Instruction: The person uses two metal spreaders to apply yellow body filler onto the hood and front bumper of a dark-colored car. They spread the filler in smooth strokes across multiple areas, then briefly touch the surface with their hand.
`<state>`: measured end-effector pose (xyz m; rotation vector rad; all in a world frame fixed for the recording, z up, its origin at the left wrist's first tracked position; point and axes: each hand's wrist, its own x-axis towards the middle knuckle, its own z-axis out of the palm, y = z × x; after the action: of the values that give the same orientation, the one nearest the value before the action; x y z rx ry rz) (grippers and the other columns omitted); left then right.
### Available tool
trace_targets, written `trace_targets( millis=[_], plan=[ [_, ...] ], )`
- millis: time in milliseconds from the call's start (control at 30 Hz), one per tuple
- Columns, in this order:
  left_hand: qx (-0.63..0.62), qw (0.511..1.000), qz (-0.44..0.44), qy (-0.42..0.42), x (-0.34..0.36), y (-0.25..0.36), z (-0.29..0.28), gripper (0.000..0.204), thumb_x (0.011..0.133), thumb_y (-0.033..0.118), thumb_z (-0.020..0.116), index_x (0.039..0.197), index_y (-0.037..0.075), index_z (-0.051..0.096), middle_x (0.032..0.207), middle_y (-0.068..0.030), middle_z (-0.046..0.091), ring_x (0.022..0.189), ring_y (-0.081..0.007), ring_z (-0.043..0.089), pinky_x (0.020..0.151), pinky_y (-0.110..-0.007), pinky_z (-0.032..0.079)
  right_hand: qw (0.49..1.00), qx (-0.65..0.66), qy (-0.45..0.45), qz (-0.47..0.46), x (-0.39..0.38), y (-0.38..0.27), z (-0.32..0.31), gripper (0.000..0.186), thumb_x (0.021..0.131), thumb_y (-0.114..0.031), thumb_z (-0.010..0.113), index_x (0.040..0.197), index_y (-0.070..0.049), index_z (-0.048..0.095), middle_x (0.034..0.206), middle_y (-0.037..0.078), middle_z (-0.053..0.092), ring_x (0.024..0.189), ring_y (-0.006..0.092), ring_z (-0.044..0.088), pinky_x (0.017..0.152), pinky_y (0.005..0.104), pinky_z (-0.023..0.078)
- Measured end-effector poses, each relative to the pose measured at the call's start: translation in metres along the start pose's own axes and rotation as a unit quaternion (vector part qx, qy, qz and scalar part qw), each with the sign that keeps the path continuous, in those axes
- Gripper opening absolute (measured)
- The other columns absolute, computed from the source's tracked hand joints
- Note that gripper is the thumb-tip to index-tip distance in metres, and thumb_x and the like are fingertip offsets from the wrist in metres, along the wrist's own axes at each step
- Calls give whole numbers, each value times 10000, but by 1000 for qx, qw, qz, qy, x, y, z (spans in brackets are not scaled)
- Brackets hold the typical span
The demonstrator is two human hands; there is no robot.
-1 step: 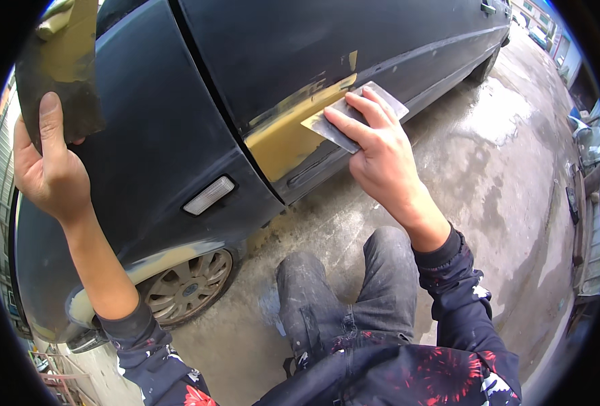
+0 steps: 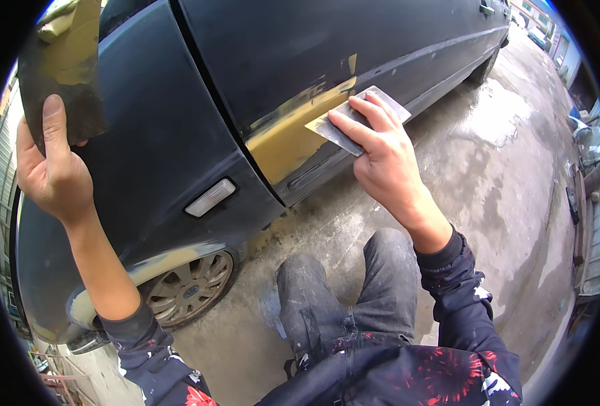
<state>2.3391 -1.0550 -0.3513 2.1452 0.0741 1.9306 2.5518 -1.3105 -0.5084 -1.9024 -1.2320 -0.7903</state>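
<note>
My right hand (image 2: 388, 139) grips a thin, flat metal filler spreader (image 2: 344, 130), fingers spread over its top face. Its left corner lies at a band of yellow body filler (image 2: 283, 150) on the lower part of the dark car door (image 2: 273, 54). Whether the blade's edge touches the panel I cannot tell. Up at the left, my left hand (image 2: 56, 169) holds a dark mixing board (image 2: 66, 88), thumb across its front. Yellow filler coats the board's upper part, with a thicker lump (image 2: 56, 27) near its top edge.
Left of the door gap is the front fender (image 2: 144, 128) with a clear side light (image 2: 210, 197). Below it, filler edges the wheel arch above a wheel (image 2: 190, 287). Concrete ground (image 2: 476, 196) with wet patches runs along the car. Assorted items (image 2: 587, 145) line the right side.
My right hand and the spreader have shifted slightly right and down in the picture. My left hand and the board sit a touch lower and further right.
</note>
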Motion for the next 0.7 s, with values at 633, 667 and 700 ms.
trace_targets(
  millis=[633,667,700],
  plan=[
    [-58,997,-43,25,-1,-20,-14,208,1021,150,598,1118,-23,661,955,-92,724,706,-121,665,561,-202,501,985,-21,144,93,-53,66,-19,519,712,152,571,1148,-87,722,1286,170,630,1302,410,519,1083,468,439],
    [-64,996,-49,23,-1,-22,-16,214,1024,149,594,1124,-29,657,954,-96,724,708,-124,668,566,-203,506,985,-29,148,79,-57,71,-17,532,708,153,571,1156,-92,722,1295,169,627,1302,410,518,1086,469,437],
    [-26,999,-21,41,0,-25,-16,230,1023,152,595,1137,-40,650,971,-104,721,720,-132,672,583,-209,514,985,-34,152,72,-59,77,-16,545,705,154,571,1165,-97,722,1303,167,623,1302,411,518,1089,470,435]
  ],
)
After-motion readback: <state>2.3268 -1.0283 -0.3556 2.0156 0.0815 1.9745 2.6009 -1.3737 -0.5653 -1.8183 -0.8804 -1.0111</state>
